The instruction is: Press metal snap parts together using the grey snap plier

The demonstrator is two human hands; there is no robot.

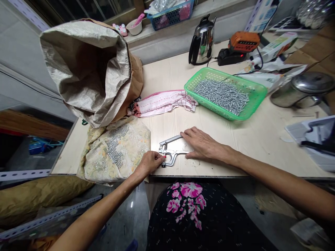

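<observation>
A pair of silver hand pliers point(171, 152) with a spring and a C-shaped jaw lies flat on the table, its handles spread. My right hand point(200, 142) is closed around the ends of both handles. At the jaw, my left hand point(151, 162) pinches with thumb and index finger beside a small red part; whatever lies between the fingertips is too small to make out. To the left, several small metal pins point(115, 148) are scattered on a yellow floral cloth point(136, 139). Many more pieces fill a green plastic basket point(225, 113) at the back right.
A large open paper sack point(131, 69) stands at the back left, near a pink-and-white cloth point(163, 103). Behind the basket are a steel kettle point(205, 38) and an orange battery point(244, 41) on a charger. A lidded metal pot point(295, 92) sits far right. The table's front edge runs close to my body.
</observation>
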